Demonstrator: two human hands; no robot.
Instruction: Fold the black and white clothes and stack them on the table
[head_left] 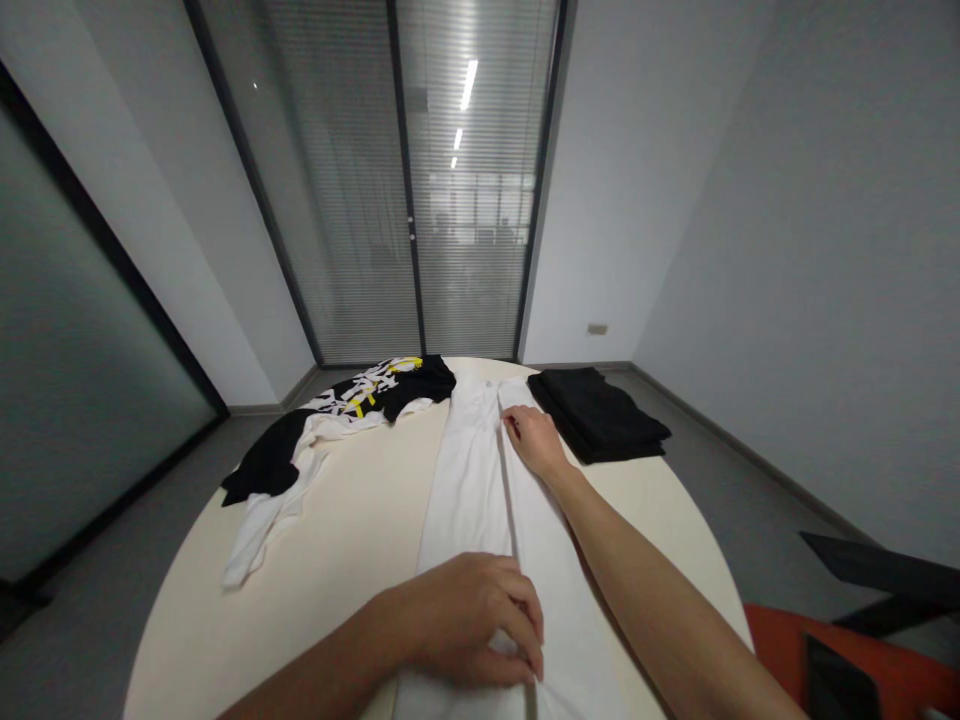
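White trousers (469, 480) lie lengthwise on the table, waistband with a button at the far end and legs running toward me. A long edge of the cloth runs down their middle. My left hand (480, 620) is closed over the near part, thumb and fingers pinching the cloth at that edge. Farther up, just below the waistband, my right hand (532, 440) has its fingers curled onto the same edge, gripping the cloth. My right forearm passes over the trousers' right side. The nearest ends of the legs are cut off by the frame.
The round cream table (360, 510) carries a black top with white and yellow print (360, 390) over white cloth (259, 535) at left. A folded black garment (600, 415) lies at the far right. An orange chair (780, 650) stands close on the right.
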